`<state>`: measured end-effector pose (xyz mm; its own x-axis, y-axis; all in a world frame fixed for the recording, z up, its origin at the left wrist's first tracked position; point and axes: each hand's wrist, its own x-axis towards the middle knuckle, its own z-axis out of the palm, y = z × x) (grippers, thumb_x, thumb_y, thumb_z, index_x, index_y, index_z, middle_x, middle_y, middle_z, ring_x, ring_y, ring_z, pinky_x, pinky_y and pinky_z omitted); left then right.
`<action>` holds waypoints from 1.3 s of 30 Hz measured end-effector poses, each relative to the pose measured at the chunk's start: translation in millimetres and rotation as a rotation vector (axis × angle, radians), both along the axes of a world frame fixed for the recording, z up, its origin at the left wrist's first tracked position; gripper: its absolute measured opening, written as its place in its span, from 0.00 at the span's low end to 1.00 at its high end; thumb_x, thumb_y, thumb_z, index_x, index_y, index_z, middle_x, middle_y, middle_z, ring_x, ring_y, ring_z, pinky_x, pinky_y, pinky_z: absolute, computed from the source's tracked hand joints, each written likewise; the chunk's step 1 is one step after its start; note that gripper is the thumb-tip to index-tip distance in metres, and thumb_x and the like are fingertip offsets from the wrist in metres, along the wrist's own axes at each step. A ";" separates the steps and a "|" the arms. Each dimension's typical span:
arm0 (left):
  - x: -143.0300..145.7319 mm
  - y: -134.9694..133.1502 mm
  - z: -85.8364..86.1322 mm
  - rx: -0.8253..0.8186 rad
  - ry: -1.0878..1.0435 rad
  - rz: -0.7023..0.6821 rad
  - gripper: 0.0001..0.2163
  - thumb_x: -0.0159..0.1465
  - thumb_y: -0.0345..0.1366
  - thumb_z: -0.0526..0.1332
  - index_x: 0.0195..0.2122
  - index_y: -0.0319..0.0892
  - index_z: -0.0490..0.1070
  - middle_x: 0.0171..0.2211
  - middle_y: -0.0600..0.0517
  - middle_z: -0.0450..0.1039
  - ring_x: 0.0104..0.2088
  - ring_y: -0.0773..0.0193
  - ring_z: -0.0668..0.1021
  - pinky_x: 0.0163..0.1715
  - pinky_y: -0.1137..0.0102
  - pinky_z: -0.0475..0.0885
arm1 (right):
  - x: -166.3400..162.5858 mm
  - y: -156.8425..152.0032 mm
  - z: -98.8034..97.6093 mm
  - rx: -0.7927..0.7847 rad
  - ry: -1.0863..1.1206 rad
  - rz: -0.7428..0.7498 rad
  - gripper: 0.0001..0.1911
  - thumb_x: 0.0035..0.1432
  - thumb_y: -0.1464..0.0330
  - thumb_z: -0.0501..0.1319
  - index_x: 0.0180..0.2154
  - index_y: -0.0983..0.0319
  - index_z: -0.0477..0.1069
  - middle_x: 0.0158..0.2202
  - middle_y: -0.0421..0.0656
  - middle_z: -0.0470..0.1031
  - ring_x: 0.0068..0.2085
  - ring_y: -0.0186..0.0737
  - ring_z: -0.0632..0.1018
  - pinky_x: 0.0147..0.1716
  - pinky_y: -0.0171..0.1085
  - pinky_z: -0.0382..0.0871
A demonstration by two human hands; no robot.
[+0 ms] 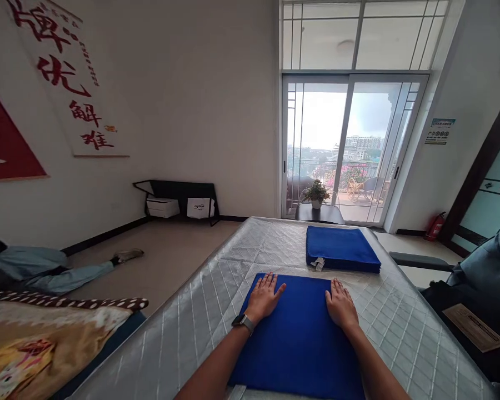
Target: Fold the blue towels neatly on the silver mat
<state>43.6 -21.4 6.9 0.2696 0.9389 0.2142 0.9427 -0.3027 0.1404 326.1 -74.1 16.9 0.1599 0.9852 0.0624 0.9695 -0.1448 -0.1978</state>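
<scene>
A flat blue folded cloth (300, 339) lies on a silver quilted cover (200, 311) in front of me. My left hand (264, 297) rests flat on its far left corner, fingers stretched forward and thumb apart. On the far right edge lies my right hand (340, 305), palm down with straight fingers. Neither hand grips anything. Just beyond the right hand is a stack of blue folded cloths (339, 244), with white tags (318, 263) sticking out at its front left. A pale strip (236, 392) shows by the near left corner of the flat cloth.
A potted plant (316, 193) stands on a dark chair (320, 213) past the far edge. At left are a patterned blanket (66, 333) and a person's legs (66, 269). A dark armrest (420, 260) and a black bag (450, 311) flank the right side.
</scene>
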 end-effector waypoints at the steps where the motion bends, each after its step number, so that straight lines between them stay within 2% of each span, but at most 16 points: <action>1: -12.1 2.1 -1.7 -0.008 0.004 0.028 0.37 0.72 0.59 0.34 0.71 0.37 0.55 0.71 0.42 0.55 0.72 0.51 0.56 0.70 0.53 0.52 | -0.1 0.2 -0.2 -0.001 -0.009 -0.002 0.35 0.70 0.61 0.40 0.72 0.71 0.45 0.74 0.47 0.45 0.73 0.40 0.48 0.70 0.41 0.37; 3: -30.5 5.4 -5.2 -0.024 0.004 0.061 0.38 0.72 0.59 0.34 0.72 0.36 0.53 0.72 0.40 0.52 0.72 0.50 0.55 0.69 0.53 0.52 | -0.4 0.9 -0.8 -0.001 -0.026 -0.006 0.35 0.70 0.61 0.40 0.72 0.70 0.46 0.74 0.47 0.44 0.73 0.40 0.49 0.70 0.41 0.37; 6: -42.5 7.7 -9.1 -0.033 -0.019 0.067 0.39 0.71 0.60 0.35 0.72 0.34 0.52 0.72 0.39 0.50 0.72 0.49 0.55 0.69 0.55 0.52 | -0.8 1.7 -1.5 -0.005 -0.048 -0.002 0.35 0.70 0.61 0.39 0.72 0.71 0.46 0.74 0.48 0.44 0.73 0.40 0.49 0.70 0.42 0.39; 13: -41.2 5.0 -7.4 0.002 -0.065 0.051 0.39 0.71 0.61 0.36 0.71 0.35 0.54 0.72 0.38 0.53 0.71 0.46 0.57 0.68 0.52 0.53 | -5.2 -1.7 4.6 -0.014 -0.085 0.003 0.34 0.70 0.63 0.39 0.71 0.72 0.46 0.74 0.51 0.46 0.73 0.41 0.49 0.70 0.43 0.40; 21: -43.1 2.4 -4.3 -0.010 -0.087 0.037 0.41 0.70 0.61 0.35 0.71 0.31 0.54 0.72 0.35 0.52 0.72 0.45 0.56 0.68 0.52 0.52 | -14.5 -13.3 19.8 -0.012 -0.120 -0.013 0.32 0.71 0.64 0.40 0.71 0.70 0.47 0.74 0.51 0.47 0.73 0.43 0.49 0.70 0.46 0.42; 27: -42.3 4.8 -8.9 0.021 -0.073 0.041 0.40 0.71 0.60 0.38 0.70 0.31 0.55 0.71 0.36 0.54 0.71 0.45 0.57 0.69 0.52 0.53 | -7.9 -39.7 7.9 -0.015 -0.101 0.038 0.33 0.72 0.62 0.40 0.71 0.71 0.49 0.74 0.51 0.46 0.73 0.45 0.49 0.70 0.47 0.45; 32: -44.3 8.8 -13.7 0.022 -0.064 0.033 0.40 0.71 0.60 0.38 0.71 0.31 0.55 0.71 0.36 0.54 0.71 0.45 0.57 0.69 0.52 0.54 | -3.2 -49.6 -5.4 -0.009 -0.061 0.047 0.34 0.71 0.60 0.39 0.71 0.71 0.48 0.74 0.50 0.47 0.73 0.44 0.50 0.71 0.46 0.43; 36: -44.6 11.1 -17.0 0.048 -0.050 0.019 0.36 0.72 0.58 0.40 0.71 0.38 0.55 0.71 0.40 0.57 0.71 0.47 0.58 0.68 0.51 0.55 | -4.9 -49.0 -5.1 -0.007 -0.051 0.038 0.34 0.71 0.60 0.39 0.72 0.71 0.47 0.74 0.48 0.46 0.73 0.44 0.49 0.71 0.46 0.42; 39: -44.8 11.5 -18.5 0.049 -0.021 0.012 0.36 0.72 0.58 0.39 0.71 0.37 0.55 0.71 0.39 0.57 0.71 0.48 0.58 0.69 0.51 0.54 | -5.7 -49.7 -2.9 -0.007 -0.032 0.041 0.34 0.70 0.61 0.39 0.72 0.71 0.47 0.74 0.47 0.45 0.73 0.43 0.49 0.71 0.45 0.41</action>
